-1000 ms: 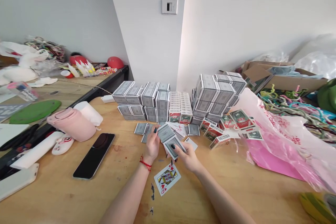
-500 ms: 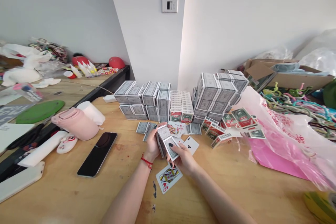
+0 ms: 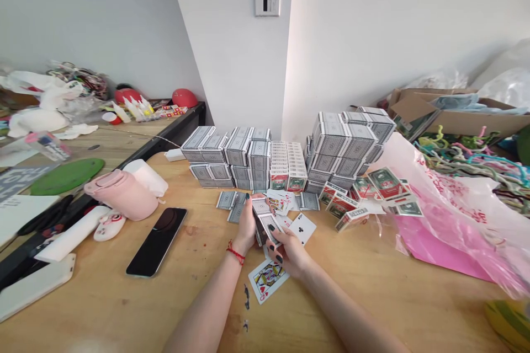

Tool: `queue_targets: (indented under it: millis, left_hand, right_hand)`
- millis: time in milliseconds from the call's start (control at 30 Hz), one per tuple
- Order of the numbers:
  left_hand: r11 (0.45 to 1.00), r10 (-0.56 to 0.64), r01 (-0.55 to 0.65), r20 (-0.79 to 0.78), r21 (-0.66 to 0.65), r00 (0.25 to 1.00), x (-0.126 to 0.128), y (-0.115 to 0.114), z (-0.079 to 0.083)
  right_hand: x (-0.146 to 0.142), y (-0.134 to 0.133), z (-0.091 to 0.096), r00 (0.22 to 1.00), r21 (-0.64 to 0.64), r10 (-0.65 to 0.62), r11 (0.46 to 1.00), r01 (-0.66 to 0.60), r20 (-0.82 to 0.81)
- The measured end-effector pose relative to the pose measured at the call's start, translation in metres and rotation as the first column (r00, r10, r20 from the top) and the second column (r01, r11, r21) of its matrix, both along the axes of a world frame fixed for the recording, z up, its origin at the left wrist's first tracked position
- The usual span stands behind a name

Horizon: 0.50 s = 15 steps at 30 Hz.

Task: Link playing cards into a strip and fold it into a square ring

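Observation:
My left hand (image 3: 247, 226) is closed around a pack of playing cards (image 3: 261, 207), their patterned backs facing up. Over the lower part of the same pack, my right hand (image 3: 290, 248) grips it with the thumb on top and the fingers curled beneath. A queen of hearts (image 3: 267, 280) lies face up just below the hands. Beyond them rest an ace of clubs (image 3: 304, 227) and several other face-up cards (image 3: 280, 198), partly overlapped. Loose face-down cards (image 3: 236, 207) lie left of my left hand.
Stacked card decks (image 3: 207, 146) stand behind on the left, taller stacks (image 3: 343, 143) on the right. Red and green card boxes (image 3: 345, 204) lie before a pink plastic bag (image 3: 439, 237). To the left are a phone (image 3: 157, 242), a pink cup (image 3: 122, 193) and white rolls (image 3: 72, 234).
The card my right hand held at an angle over the pack now sits more in line with it. The right fingers have shifted under the pack's lower end. The view has moved slightly.

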<state>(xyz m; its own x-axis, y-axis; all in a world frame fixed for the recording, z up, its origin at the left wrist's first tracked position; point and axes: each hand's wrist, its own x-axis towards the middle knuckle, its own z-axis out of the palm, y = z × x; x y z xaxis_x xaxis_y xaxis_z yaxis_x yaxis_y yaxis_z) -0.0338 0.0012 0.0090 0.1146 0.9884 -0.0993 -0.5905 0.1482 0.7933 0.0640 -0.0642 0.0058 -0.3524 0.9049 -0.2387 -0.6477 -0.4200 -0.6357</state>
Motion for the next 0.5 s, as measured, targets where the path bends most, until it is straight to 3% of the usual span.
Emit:
queue_targets:
  millis: [233,500]
  left_hand:
    - [0.998,0.033,-0.029,-0.072,0.053,0.997,0.0014,-0.0007,-0.0036]
    - [0.997,0.015,-0.007,-0.094,0.077,0.995,0.0021,-0.0042,-0.0009]
  right_hand:
    - [0.0018,0.0018,-0.0081,0.996,-0.026,0.052,0.998,-0.054,-0.076]
    - [0.0012,0.0007,-0.0046,0.996,-0.029,0.045,0.998,-0.047,-0.071]
